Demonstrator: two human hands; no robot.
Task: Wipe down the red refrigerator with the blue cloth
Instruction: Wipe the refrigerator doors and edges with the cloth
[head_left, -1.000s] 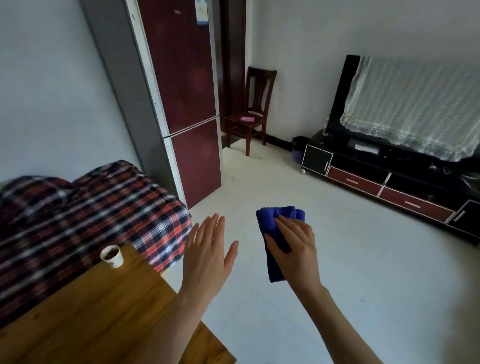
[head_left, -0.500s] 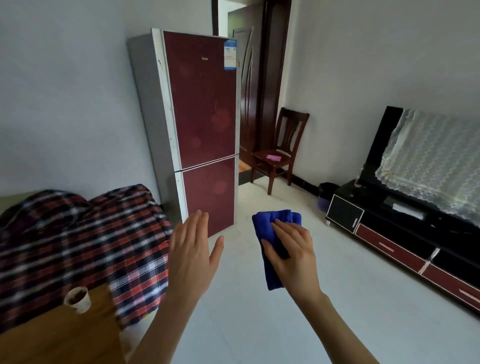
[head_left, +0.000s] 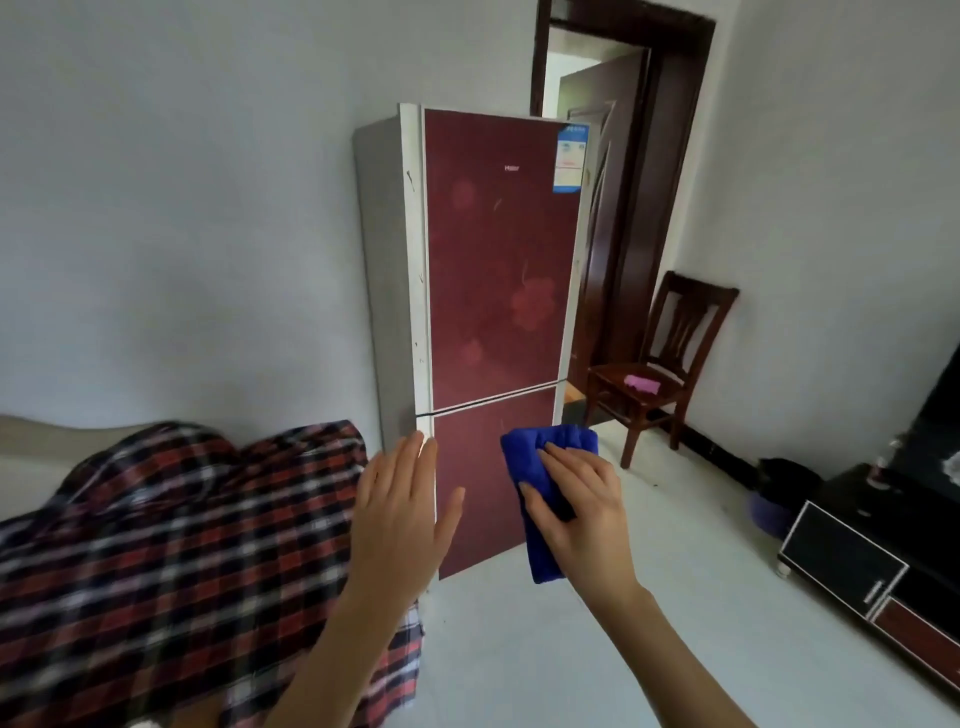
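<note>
The red refrigerator (head_left: 498, 270) stands upright against the wall ahead, with a tall upper door, a shorter lower door and grey sides. A folded blue cloth (head_left: 540, 467) is held up in front of its lower door by my right hand (head_left: 582, 514), whose fingers lie over the cloth and whose thumb wraps its edge. My left hand (head_left: 405, 514) is raised beside it with straight fingers and holds nothing. Both hands look short of the fridge; contact cannot be judged.
A plaid red, black and white cloth (head_left: 182, 561) covers furniture at the lower left. A wooden chair (head_left: 660, 374) stands right of the fridge by a dark doorway (head_left: 623, 156). A black TV cabinet (head_left: 872, 561) lines the right wall.
The view has turned left and lifted, so the whole fridge now stands centred. Both hands have stayed raised in front, and the wooden table with the cup has left the view.
</note>
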